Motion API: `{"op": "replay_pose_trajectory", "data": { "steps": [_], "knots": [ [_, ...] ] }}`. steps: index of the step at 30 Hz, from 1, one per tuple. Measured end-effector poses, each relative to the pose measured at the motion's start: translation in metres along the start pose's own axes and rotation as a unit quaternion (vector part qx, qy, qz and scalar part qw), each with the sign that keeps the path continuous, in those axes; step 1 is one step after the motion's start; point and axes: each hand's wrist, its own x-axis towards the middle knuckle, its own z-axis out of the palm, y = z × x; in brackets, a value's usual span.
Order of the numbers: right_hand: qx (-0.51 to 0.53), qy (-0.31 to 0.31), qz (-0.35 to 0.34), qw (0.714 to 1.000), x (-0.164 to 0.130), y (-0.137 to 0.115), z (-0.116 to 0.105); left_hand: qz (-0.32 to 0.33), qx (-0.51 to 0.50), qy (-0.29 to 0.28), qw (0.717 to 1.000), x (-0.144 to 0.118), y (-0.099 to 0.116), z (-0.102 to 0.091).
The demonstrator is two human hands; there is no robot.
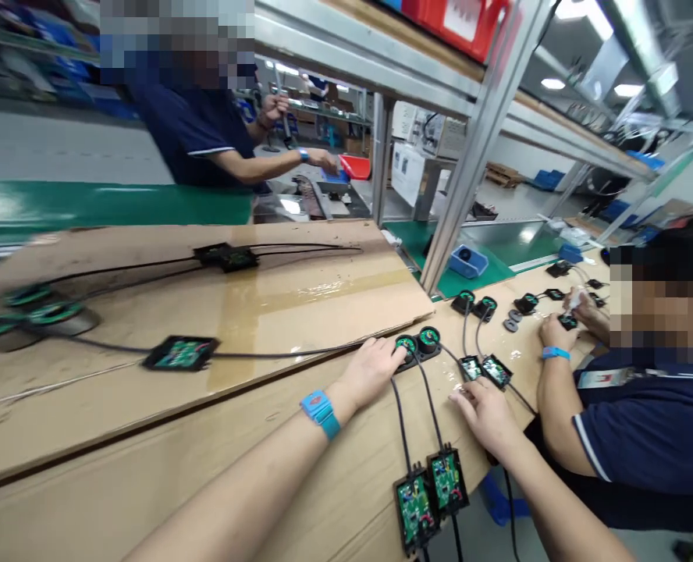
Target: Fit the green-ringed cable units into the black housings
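Observation:
My left hand (373, 367), with a blue wrist strap, rests on the cardboard-covered bench with its fingers on a pair of round black parts with green rings (417, 343). Black cables run from them to two open black boxes holding green circuit boards (431, 496) at the near edge. My right hand (487, 410) lies flat on the cardboard, fingertips touching two smaller open boxes with circuit boards (485, 369). Neither hand grips anything.
A raised cardboard sheet (206, 312) on the left carries more cabled boxes and green-ringed parts. A seated person's hands (563, 328) work on similar parts at right. Another person stands across the green conveyor (112, 204). A metal shelf post (469, 156) rises ahead.

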Motion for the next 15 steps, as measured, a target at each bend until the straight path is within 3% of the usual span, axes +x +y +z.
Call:
{"op": "replay_pose_trajectory", "data": {
  "steps": [5,9,12,15],
  "knots": [
    [-0.033,0.006,0.016,0.999,-0.002,-0.004,0.0,-0.004,-0.014,0.024,1.0,0.028,0.0,0.015],
    [-0.073,-0.01,-0.016,0.997,-0.016,-0.015,-0.001,-0.022,-0.009,0.038,0.999,0.031,0.003,0.01],
    [-0.122,-0.028,-0.023,0.992,-0.025,-0.022,-0.004,-0.03,-0.03,0.097,0.994,0.007,0.007,0.0],
    [-0.178,-0.033,0.005,0.984,-0.024,-0.02,-0.007,-0.03,-0.065,0.139,0.988,-0.043,0.008,-0.016]
  ]
}}
